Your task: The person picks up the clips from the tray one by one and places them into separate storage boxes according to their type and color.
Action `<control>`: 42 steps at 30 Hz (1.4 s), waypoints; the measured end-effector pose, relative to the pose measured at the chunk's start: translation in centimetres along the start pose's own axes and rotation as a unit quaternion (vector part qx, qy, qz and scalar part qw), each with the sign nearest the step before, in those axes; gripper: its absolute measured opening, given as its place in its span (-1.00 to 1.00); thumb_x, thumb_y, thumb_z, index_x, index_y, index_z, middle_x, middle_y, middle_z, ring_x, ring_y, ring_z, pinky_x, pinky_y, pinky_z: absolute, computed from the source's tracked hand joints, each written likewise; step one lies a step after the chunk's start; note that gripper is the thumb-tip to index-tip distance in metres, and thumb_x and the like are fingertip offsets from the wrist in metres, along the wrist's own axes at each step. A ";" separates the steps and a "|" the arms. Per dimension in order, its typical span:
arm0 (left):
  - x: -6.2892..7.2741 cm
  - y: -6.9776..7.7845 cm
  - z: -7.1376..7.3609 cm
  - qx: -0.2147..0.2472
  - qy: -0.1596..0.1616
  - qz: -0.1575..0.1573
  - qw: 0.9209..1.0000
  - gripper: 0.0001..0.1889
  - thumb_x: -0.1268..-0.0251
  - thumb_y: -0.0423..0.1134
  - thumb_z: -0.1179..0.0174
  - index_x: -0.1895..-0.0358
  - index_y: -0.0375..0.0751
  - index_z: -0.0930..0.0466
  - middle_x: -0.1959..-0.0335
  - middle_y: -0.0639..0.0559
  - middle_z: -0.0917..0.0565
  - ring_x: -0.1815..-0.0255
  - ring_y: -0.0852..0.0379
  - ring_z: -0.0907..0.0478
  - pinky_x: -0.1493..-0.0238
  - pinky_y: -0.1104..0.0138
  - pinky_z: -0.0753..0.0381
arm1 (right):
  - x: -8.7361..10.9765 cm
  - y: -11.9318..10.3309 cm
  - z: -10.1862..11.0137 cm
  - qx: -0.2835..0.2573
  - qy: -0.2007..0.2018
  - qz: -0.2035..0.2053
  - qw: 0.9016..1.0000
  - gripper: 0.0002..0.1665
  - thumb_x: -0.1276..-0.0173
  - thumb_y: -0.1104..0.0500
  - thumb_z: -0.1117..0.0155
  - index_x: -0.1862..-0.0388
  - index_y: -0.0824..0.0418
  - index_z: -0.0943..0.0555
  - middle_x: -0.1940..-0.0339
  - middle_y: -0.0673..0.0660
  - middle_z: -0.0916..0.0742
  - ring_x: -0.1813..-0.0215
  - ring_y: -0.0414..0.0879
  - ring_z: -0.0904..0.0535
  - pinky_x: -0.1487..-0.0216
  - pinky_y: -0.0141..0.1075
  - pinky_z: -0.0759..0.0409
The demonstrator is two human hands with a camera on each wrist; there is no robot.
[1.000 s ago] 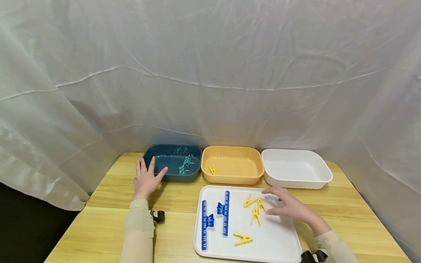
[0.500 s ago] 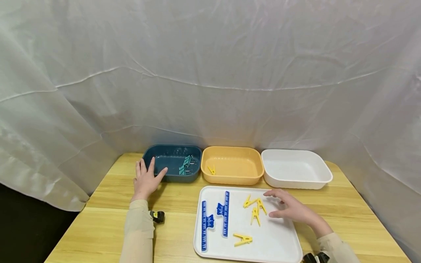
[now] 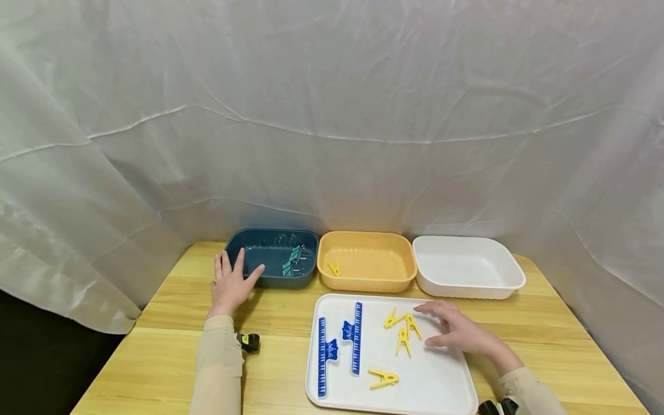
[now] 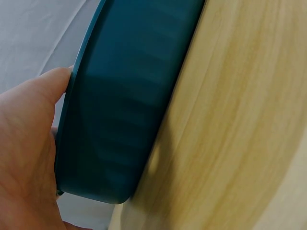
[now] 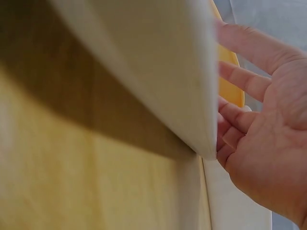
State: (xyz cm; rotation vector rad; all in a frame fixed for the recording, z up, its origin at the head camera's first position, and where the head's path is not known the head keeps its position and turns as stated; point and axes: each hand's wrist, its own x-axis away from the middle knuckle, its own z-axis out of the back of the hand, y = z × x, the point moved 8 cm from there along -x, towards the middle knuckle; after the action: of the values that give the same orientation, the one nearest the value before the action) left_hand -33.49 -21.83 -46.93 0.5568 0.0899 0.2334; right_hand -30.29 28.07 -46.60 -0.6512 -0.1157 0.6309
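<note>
My left hand (image 3: 231,286) lies with spread fingers over the near left rim of a dark teal bin (image 3: 272,281); the left wrist view shows the thumb (image 4: 56,82) touching that rim. Teal binder clips (image 3: 292,262) lie inside the bin. Above the right part of a white tray (image 3: 436,380), my right hand (image 3: 459,327) has loosely bent fingers and holds nothing. Just left of its fingertips are yellow clothespins (image 3: 403,342), bunched together, with another clothespin (image 3: 384,378) nearer the front. Two long blue piano-key clips (image 3: 322,357) lie on the tray's left side.
Beside the teal bin stand a yellow bin (image 3: 367,284) holding one yellow clothespin (image 3: 334,268), and a white bin (image 3: 469,290). The wooden table (image 3: 280,357) surrounds the tray. A pale curtain (image 3: 332,173) hangs behind the bins.
My right hand has drawn back slightly to the right, away from the bunched clothespins. My left hand stays at the teal bin's rim.
</note>
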 end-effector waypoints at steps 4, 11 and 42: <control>0.1 0.0 0.0 0.000 -0.001 0.000 1.000 -0.03 -0.29 0.50 0.21 -0.60 0.06 0.28 -0.57 -0.24 0.52 -0.58 -0.29 0.60 -0.35 -0.48 0.18 | 0.0 0.0 -0.3 0.001 -0.006 -0.001 1.000 -0.18 -0.06 -0.10 -0.51 -0.31 0.06 -0.49 -0.26 0.18 -0.53 -0.24 0.02 -0.35 -0.18 -0.16 -0.46; 0.3 0.0 -0.1 0.000 -0.007 0.003 1.000 -0.04 -0.32 0.46 0.18 -0.60 0.06 0.30 -0.57 -0.24 0.53 -0.57 -0.28 0.62 -0.35 -0.48 0.20 | 0.0 -0.5 -0.6 0.027 -0.024 0.012 0.999 -0.18 -0.08 -0.10 -0.50 -0.32 0.11 -0.49 -0.22 0.19 -0.50 -0.23 0.13 -0.29 -0.15 -0.04 -0.36; 0.3 0.2 0.2 -0.007 0.003 0.000 1.000 -0.04 -0.31 0.46 0.17 -0.60 0.04 0.27 -0.58 -0.27 0.47 -0.59 -0.30 0.55 -0.35 -0.47 0.13 | -0.8 -0.6 -1.0 0.053 -0.026 -0.031 0.998 -0.24 0.01 -0.12 -0.55 -0.20 0.07 -0.57 -0.13 0.17 -0.49 -0.19 0.11 -0.31 -0.16 0.04 -0.33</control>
State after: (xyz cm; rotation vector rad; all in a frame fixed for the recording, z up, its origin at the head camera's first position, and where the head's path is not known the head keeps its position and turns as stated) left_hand -33.24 -21.67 -46.65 0.5423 0.0941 0.2349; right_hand -30.37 26.71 -46.92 -0.5264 -0.1499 0.5903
